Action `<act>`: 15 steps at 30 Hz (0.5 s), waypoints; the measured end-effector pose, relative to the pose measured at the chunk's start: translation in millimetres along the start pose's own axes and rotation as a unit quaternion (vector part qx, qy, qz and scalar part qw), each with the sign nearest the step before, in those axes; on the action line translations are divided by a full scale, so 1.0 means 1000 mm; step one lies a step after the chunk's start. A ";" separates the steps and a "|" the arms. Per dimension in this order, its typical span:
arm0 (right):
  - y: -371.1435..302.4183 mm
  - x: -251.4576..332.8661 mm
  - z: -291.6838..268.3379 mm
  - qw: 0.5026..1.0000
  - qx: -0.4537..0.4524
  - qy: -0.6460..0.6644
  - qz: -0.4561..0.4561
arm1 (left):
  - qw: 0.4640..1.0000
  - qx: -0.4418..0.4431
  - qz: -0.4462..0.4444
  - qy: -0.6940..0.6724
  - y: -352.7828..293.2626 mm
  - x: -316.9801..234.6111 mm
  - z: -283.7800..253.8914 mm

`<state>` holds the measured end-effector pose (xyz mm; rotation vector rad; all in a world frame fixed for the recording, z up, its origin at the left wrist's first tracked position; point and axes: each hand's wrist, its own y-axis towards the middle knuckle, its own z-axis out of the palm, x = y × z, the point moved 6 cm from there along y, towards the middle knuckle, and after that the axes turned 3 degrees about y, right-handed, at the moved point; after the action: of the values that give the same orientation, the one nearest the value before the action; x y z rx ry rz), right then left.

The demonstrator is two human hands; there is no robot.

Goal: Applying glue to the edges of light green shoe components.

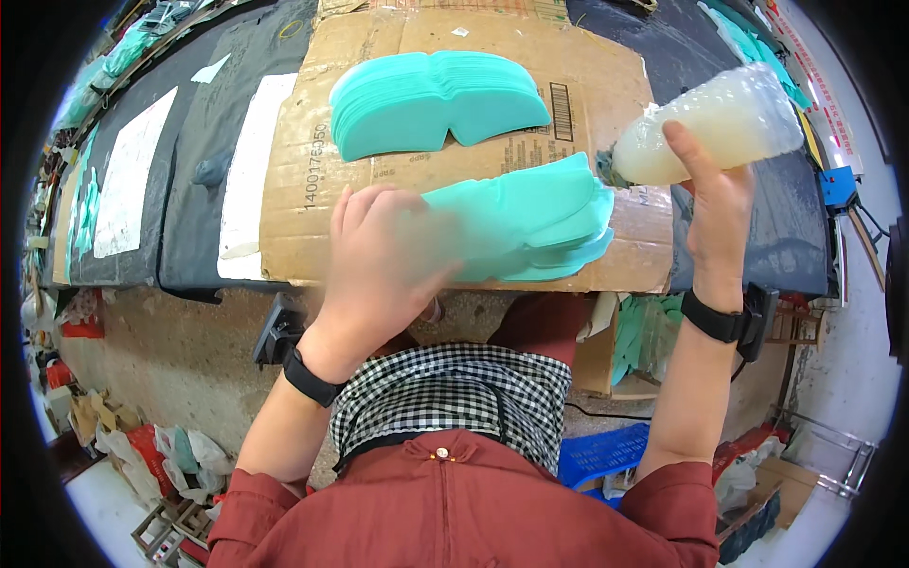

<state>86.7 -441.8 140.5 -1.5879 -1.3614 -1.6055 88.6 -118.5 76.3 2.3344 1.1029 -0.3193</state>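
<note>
In my right hand [717,208] is a large translucent squeeze bottle [734,118] with pale contents, lying almost level. Its dark, crusted tip [611,170] points left, beside the right end of a fanned pile of teal sheets [530,213]. My left hand [379,256] is over the left end of that pile, its fingers partly curled and smeared by motion. Whether it grips a sheet is hidden by the blur. Farther back lies a neat stack of teal cut pieces [426,104], each with two rounded lobes and a notch at the near edge.
Flattened cardboard [294,222] lies under both piles on a dark-covered table [204,123]. White sheets [137,175] are at the left. A box with teal scraps [630,350] stands below the table, near a blue plastic basket [601,454]. Bags [180,454] are on the floor at left.
</note>
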 end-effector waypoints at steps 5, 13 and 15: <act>-0.025 0.016 0.024 0.998 -0.003 -0.062 -0.016 | 0.999 -0.018 -0.006 0.043 -0.003 0.007 0.000; -0.077 0.056 0.116 0.991 0.092 -0.087 -0.047 | 0.998 -0.052 0.007 0.032 -0.023 0.007 -0.015; -0.080 0.055 0.135 0.990 0.108 -0.062 -0.060 | 0.996 -0.085 -0.024 0.000 -0.036 0.016 -0.023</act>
<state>65.0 -277.6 143.6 -1.5212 -1.6644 -1.3893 71.0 -76.6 75.8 2.1609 1.1416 -0.2328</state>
